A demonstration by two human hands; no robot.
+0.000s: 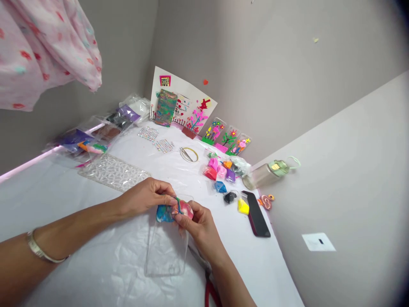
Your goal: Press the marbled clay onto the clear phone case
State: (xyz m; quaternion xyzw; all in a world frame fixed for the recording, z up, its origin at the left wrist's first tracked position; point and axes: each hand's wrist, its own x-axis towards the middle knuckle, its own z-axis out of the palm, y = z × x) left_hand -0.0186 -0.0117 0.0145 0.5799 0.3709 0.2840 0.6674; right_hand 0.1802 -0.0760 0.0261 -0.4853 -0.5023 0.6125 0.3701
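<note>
Both hands meet over the top end of a clear phone case (166, 251) that lies flat on the white table cover (79, 256). The left hand (145, 196) pinches from above, its fingertips pressed onto a patch of marbled clay (174, 211), blue at the left and pink-red at the right, that sits on the case's far end. The right hand (200, 226) comes in from the near side, thumb and forefinger closed on the same clay, so each hand braces it against the other's push. A thin green clay strand curls across the patch between the fingers.

The case's long axis runs from the person outward, tipped slightly right at the far end; the clay-covered end points away, the bare end toward the person.

Just right of the hands lie small bags of coloured clay (220, 172), a dark phone (257, 215) and a green-lidded bottle (271, 170) on its side. Red-handled scissors (209, 290) lie by the right wrist. Finished decorated cases (226, 138) lean against the wall, seemingly for display.
</note>
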